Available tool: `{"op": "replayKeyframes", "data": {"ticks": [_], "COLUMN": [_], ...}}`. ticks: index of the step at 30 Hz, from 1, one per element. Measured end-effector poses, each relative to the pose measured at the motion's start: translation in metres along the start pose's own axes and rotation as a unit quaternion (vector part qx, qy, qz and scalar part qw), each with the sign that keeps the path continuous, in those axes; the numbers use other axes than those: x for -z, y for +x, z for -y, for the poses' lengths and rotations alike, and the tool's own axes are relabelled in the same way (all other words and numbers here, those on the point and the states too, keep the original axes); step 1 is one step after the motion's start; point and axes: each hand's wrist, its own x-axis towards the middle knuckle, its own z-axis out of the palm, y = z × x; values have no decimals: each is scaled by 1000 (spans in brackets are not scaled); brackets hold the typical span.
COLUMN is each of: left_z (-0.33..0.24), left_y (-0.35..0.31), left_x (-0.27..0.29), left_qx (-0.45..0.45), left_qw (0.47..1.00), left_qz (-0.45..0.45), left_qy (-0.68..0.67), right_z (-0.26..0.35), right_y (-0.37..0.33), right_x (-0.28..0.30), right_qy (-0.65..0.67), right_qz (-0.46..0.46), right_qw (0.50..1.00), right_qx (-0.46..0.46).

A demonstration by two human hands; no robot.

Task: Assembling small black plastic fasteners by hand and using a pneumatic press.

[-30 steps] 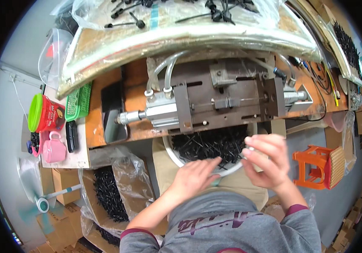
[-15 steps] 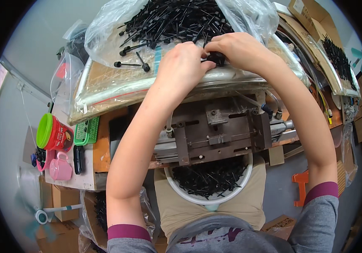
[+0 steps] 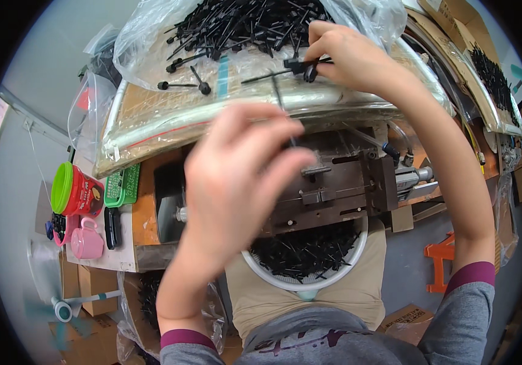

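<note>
My left hand (image 3: 236,170) is smeared by motion above the left part of a dark metal fixture (image 3: 343,198). A thin black stemmed part (image 3: 277,91) sticks up from between its thumb and fingers. At the tray's near edge my right hand (image 3: 346,58) is closed on a few black stemmed parts (image 3: 300,66), their thick heads by the thumb and one stem reaching left. Behind it a big heap of such black parts (image 3: 242,24) lies on clear plastic in the tray (image 3: 151,137). Two or three loose ones (image 3: 203,88) rest left of the heap.
Under the fixture, a white basket (image 3: 285,286) of black parts sits on my lap. To the left stand a red and green tub (image 3: 78,191), a pink cup (image 3: 87,240) and a green basket (image 3: 124,185). Air hoses (image 3: 388,149) join the fixture at right. A small fan (image 3: 63,311) is at lower left.
My left hand has left the right hand's side and moved down and toward me with a black stemmed part. My right hand has shifted slightly up and right, still holding black parts.
</note>
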Motion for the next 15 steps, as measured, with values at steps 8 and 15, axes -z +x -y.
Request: {"op": "replayKeyframes", "data": {"ticks": [8,15], "left_z": [-48,-44], "left_y": [-109,-108], "left_x": [-43,-62], "left_qx": [-2,13], "left_qw": [992,977], "left_qz": [95,142], "left_qy": [79,161], "right_z": [14,49], "right_y": [-6,-41], "right_x": [2,33], "right_qy": [113,318], "right_qz": [-129,-183], "right_qw": [985,919], "right_qx": [-6,-148]}}
